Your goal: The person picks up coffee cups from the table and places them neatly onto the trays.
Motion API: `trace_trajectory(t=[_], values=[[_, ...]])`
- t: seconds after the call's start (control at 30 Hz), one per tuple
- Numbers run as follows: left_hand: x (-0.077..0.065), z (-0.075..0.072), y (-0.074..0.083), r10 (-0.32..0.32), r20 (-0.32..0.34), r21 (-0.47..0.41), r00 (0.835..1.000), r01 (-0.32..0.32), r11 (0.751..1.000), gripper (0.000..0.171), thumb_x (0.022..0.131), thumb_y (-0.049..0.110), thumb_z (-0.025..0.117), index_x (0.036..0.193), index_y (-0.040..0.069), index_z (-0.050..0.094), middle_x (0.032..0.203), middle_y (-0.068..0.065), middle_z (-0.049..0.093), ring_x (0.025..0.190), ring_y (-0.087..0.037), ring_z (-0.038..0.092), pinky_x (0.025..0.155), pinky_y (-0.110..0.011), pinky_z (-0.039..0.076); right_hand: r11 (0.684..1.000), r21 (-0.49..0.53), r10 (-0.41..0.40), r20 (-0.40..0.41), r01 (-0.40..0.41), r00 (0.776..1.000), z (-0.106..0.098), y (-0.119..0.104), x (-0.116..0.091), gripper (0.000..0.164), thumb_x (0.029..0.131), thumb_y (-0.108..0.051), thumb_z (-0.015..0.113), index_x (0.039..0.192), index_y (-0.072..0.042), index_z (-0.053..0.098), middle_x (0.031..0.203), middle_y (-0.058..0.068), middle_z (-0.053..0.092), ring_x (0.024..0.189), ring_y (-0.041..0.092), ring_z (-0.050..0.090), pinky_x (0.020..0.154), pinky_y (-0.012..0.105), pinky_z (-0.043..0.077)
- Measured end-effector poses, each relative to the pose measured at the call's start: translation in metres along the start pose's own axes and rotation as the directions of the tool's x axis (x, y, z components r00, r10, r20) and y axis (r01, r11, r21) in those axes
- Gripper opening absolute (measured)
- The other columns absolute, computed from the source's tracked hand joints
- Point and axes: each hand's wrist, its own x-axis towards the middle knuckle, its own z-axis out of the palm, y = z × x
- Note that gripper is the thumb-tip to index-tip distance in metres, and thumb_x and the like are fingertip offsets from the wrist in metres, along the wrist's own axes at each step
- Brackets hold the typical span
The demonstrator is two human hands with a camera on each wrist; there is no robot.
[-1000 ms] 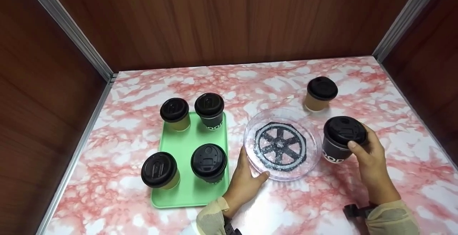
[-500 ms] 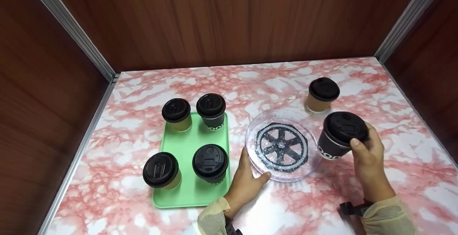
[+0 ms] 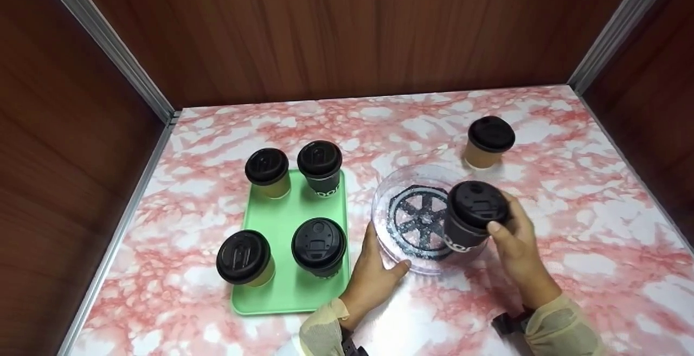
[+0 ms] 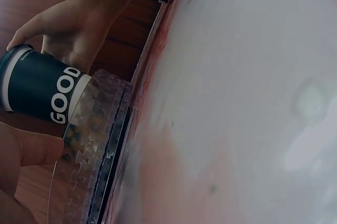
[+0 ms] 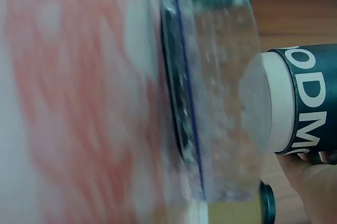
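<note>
My right hand (image 3: 518,247) grips a black lidded paper coffee cup (image 3: 470,219) near its lid. The cup overlaps the right part of a clear round turntable tray (image 3: 398,180). Its white base is at rim level in the right wrist view, and white lettering shows on its dark sleeve (image 4: 39,84). My left hand (image 3: 374,277) holds the tray's near-left edge, fingers along the side and thumb at the front rim. Through the clear plastic shows a black spoked base (image 3: 415,226).
Left of the turntable tray lies a green tray (image 3: 279,258) bearing several lidded cups, black (image 3: 320,245) and brown (image 3: 259,274). One brown cup with a black lid (image 3: 485,147) stands behind on the right. Wood-grain panels (image 3: 347,36) enclose the marbled table (image 3: 217,144).
My right hand has carried the black cup leftward from beside the turntable tray to over its right part. The left hand has stayed at the tray's edge.
</note>
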Motion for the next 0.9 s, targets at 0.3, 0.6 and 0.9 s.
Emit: trace_trajectory(t=[0.3,0.6,0.9], values=[[0.0,0.0,0.001,0.011,-0.002,0.007,1.0,-0.011,1.0,0.105,0.083,0.023,0.075,0.155,0.003,0.001,0.16,-0.017,0.009,0.144,-0.031,0.015,0.116,-0.043,0.015,0.997,-0.059,0.046,0.081,-0.041,0.996,0.009,0.012,0.0,0.048,0.087,0.012,0.044,0.135,0.006,0.047,0.127,0.014,0.057,0.116,0.02,0.054,0.099,0.029,0.044],[0.0,0.0,0.001,0.004,-0.002,0.002,1.0,-0.004,1.0,0.106,0.083,0.024,0.075,0.156,0.004,0.001,0.16,-0.017,0.009,0.144,-0.032,0.015,0.115,-0.046,0.015,0.972,-0.156,0.193,0.109,-0.175,0.975,0.009,0.015,-0.002,0.049,0.089,0.009,0.048,0.137,0.004,0.045,0.124,0.013,0.058,0.107,0.02,0.057,0.065,0.032,0.057],[-0.001,0.0,0.002,0.006,-0.003,-0.004,1.0,-0.006,1.0,0.106,0.082,0.021,0.075,0.156,0.006,0.001,0.16,-0.016,0.01,0.143,-0.032,0.017,0.115,-0.046,0.016,0.977,-0.161,0.166,0.154,-0.141,0.974,0.014,0.021,-0.001,0.052,0.087,0.012,0.047,0.139,0.012,0.039,0.131,0.014,0.055,0.119,0.021,0.053,0.102,0.027,0.041]])
